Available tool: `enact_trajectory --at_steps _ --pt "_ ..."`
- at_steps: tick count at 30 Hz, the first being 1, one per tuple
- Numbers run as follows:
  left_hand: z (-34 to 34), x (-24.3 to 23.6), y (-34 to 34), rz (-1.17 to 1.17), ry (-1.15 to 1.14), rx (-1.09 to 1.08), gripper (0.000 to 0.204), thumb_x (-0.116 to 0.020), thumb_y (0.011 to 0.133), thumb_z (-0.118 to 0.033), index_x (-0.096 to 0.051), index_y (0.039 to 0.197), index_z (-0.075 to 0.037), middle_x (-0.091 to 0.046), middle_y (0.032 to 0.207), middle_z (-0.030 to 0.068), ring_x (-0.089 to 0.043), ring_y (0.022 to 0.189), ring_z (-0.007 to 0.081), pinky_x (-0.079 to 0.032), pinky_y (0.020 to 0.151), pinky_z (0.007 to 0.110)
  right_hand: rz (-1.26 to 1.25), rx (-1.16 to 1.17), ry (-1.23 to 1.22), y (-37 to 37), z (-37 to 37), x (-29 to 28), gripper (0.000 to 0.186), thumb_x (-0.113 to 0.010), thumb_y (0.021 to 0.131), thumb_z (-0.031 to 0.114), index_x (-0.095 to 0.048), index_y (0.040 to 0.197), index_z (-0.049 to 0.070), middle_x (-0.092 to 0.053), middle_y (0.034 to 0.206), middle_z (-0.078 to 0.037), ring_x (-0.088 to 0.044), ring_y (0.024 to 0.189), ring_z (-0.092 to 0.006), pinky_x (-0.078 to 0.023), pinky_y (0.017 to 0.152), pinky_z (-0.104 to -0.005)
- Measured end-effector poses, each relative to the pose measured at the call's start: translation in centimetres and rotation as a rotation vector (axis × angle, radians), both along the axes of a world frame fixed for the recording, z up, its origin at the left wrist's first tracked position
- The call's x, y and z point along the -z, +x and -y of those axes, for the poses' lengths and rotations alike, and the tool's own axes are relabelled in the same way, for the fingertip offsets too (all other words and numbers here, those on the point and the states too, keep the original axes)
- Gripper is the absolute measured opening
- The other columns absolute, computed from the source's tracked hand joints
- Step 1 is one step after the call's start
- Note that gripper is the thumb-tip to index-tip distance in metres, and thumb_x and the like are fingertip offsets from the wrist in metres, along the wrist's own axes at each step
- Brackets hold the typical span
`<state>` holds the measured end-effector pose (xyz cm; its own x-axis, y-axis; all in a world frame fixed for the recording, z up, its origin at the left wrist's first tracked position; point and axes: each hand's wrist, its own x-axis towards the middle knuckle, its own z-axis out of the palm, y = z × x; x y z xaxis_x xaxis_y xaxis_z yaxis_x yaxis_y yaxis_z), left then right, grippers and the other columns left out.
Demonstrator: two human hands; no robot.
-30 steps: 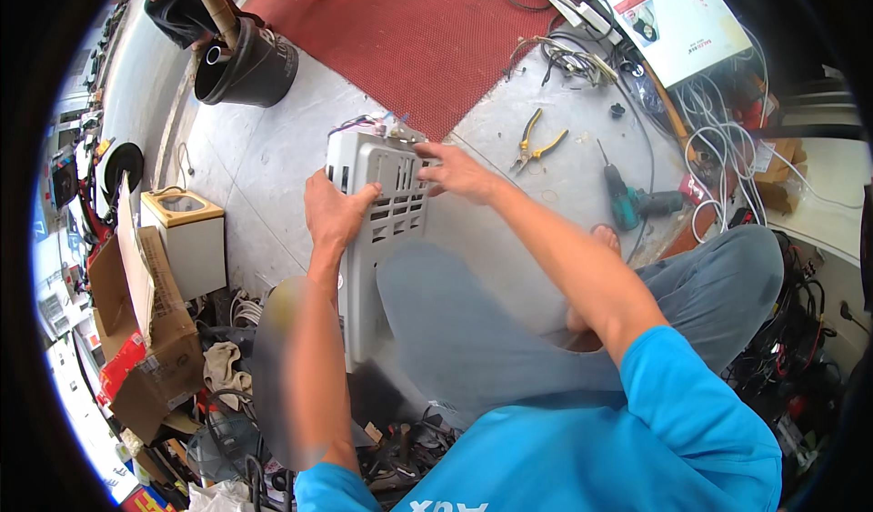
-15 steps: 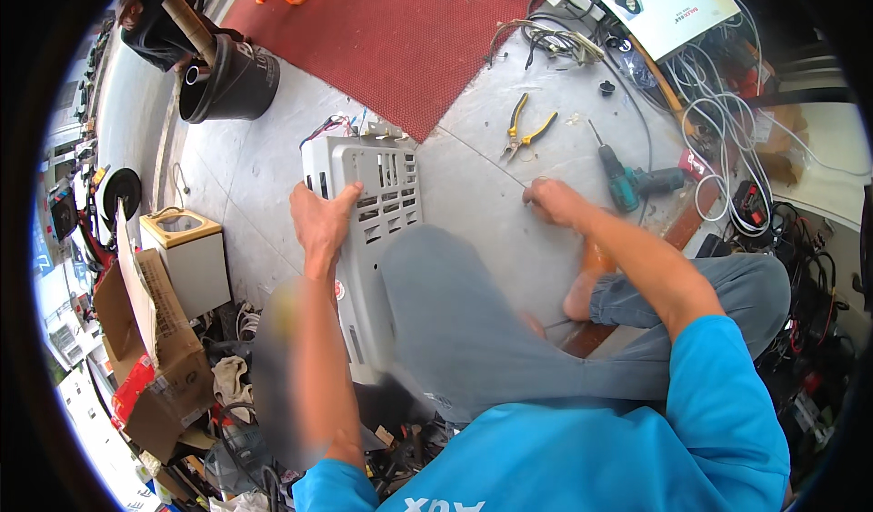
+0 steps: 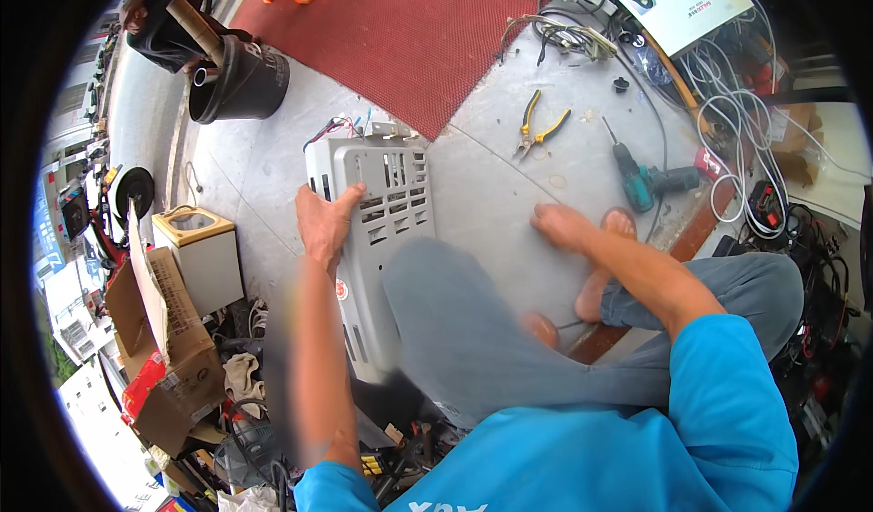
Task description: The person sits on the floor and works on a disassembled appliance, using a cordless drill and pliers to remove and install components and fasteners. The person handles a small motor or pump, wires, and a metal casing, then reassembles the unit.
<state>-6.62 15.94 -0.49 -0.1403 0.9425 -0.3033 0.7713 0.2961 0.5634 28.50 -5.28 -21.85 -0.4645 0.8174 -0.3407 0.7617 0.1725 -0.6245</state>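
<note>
My left hand (image 3: 323,221) grips the left side of a white appliance casing (image 3: 391,198) with slotted vents, coloured wires and metal brackets at its top end; it stands beside my bent left knee. My right hand (image 3: 559,224) is low over the concrete floor, its fingers curled together; whether they hold something small is hidden. Pliers with yellow-black handles (image 3: 550,130) lie open beyond it, and a teal cordless drill (image 3: 641,185) lies to its right.
A red mat (image 3: 382,30) lies ahead. Another person (image 3: 159,30) is by a black bucket (image 3: 250,89) at upper left. A boxy white-and-tan unit (image 3: 195,257), cardboard (image 3: 182,385) and clutter crowd the left. Cable coils (image 3: 737,148) and a white box (image 3: 682,3) line the right.
My right hand has left the casing's vents and moved right and down toward the floor. My left hand still holds the casing, which sits slightly lower and left in the picture than at first.
</note>
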Motion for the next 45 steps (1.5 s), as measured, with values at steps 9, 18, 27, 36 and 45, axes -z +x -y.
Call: enact_trajectory --at_steps 9,18,27,36,45 --pt "0.1 -0.2 0.1 0.041 -0.015 0.017 0.064 -0.094 0.074 -0.031 -0.064 0.111 0.012 -0.074 0.099 0.0222 -0.073 0.084 0.0285 -0.060 0.076 0.042 -0.692 0.840 -0.077 -9.7 -9.2 -5.7 0.011 -0.065 0.092 0.004 -0.065 0.102 -0.002 -0.072 0.089 -0.018 -0.073 0.077 -0.0302 -0.060 0.070 -0.0407" --pt "0.6 -1.4 1.4 0.170 -0.067 0.065 0.050 -0.088 0.086 -0.031 -0.069 0.114 0.007 -0.074 0.099 0.0128 -0.069 0.081 0.0187 -0.059 0.072 0.037 -1.506 1.038 -0.426 -20.0 -16.3 -11.8 0.022 -0.073 0.098 0.007 -0.071 0.116 -0.005 -0.075 0.092 -0.010 -0.072 0.076 -0.0133 -0.061 0.068 -0.0287" --pt "0.1 -0.4 0.2 0.387 -0.041 -0.178 0.056 -0.046 0.114 -0.053 -0.064 0.125 -0.001 -0.070 0.110 0.0091 -0.066 0.093 0.0180 -0.056 0.082 0.035 -1.534 0.984 -0.400 -20.9 -15.6 -11.0 0.019 -0.075 0.097 0.007 -0.072 0.111 -0.004 -0.076 0.092 -0.007 -0.073 0.082 -0.0128 -0.062 0.073 -0.0288" --pt "0.2 -0.6 0.0 0.400 -0.061 -0.157 0.054 -0.047 0.114 -0.051 -0.065 0.126 -0.001 -0.070 0.109 0.0087 -0.065 0.093 0.0179 -0.055 0.080 0.035 -1.229 0.890 -0.087 -20.7 -14.8 -11.4 0.018 -0.079 0.088 0.010 -0.079 0.104 0.000 -0.074 0.100 -0.012 -0.073 0.091 -0.0213 -0.058 0.084 -0.0338" --pt "0.3 -0.5 0.0 0.376 -0.041 -0.160 0.056 -0.049 0.114 -0.052 -0.064 0.126 0.000 -0.069 0.108 0.0090 -0.065 0.092 0.0181 -0.055 0.079 0.036 -1.230 0.900 -0.034 -20.6 -14.7 -12.2 0.018 -0.080 0.088 0.010 -0.081 0.103 0.001 -0.074 0.099 -0.013 -0.073 0.089 -0.0258 -0.058 0.084 -0.0356"
